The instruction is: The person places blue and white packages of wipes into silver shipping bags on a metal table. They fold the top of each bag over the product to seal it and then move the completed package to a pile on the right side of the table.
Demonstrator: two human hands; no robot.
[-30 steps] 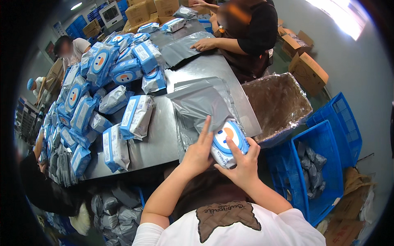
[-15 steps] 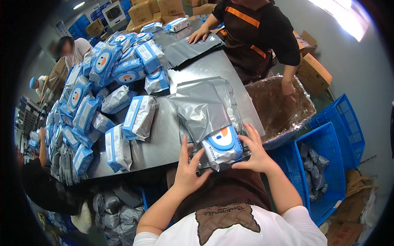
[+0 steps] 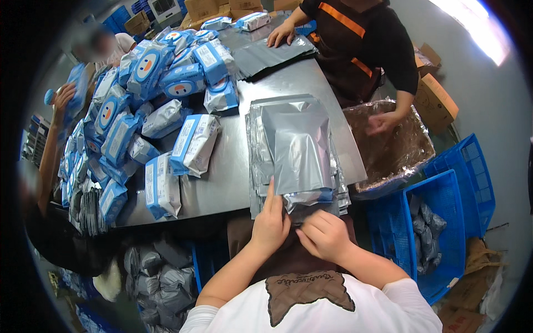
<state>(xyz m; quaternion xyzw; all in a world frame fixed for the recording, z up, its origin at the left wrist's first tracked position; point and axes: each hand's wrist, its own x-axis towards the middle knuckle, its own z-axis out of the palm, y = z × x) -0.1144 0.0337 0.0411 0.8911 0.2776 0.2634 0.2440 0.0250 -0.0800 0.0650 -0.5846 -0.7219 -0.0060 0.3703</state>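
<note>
A grey plastic mailing bag (image 3: 301, 158) lies on top of a stack of such bags at the table's near edge. A pack of wet wipes (image 3: 311, 197) sits inside it, with only a blue and white strip showing at the near mouth. My left hand (image 3: 270, 223) rests along the bag's near left side, index finger stretched out against it, holding nothing. At the near edge, my right hand (image 3: 326, 236) is closed, fingers curled and pinching the bag's flap (image 3: 313, 213). The fingertips are partly hidden.
Many wipes packs (image 3: 177, 80) are heaped on the metal table (image 3: 222, 191) to the left. Across it, a co-worker's hand (image 3: 282, 34) rests on grey bags (image 3: 275, 55); the other is over a plastic-lined box (image 3: 388, 150). Blue crates (image 3: 438, 222) stand right.
The wipes pack, half showing before, is now nearly covered by the bag. My hands have come closer together toward the near edge, and my right hand has closed from spread fingers.
</note>
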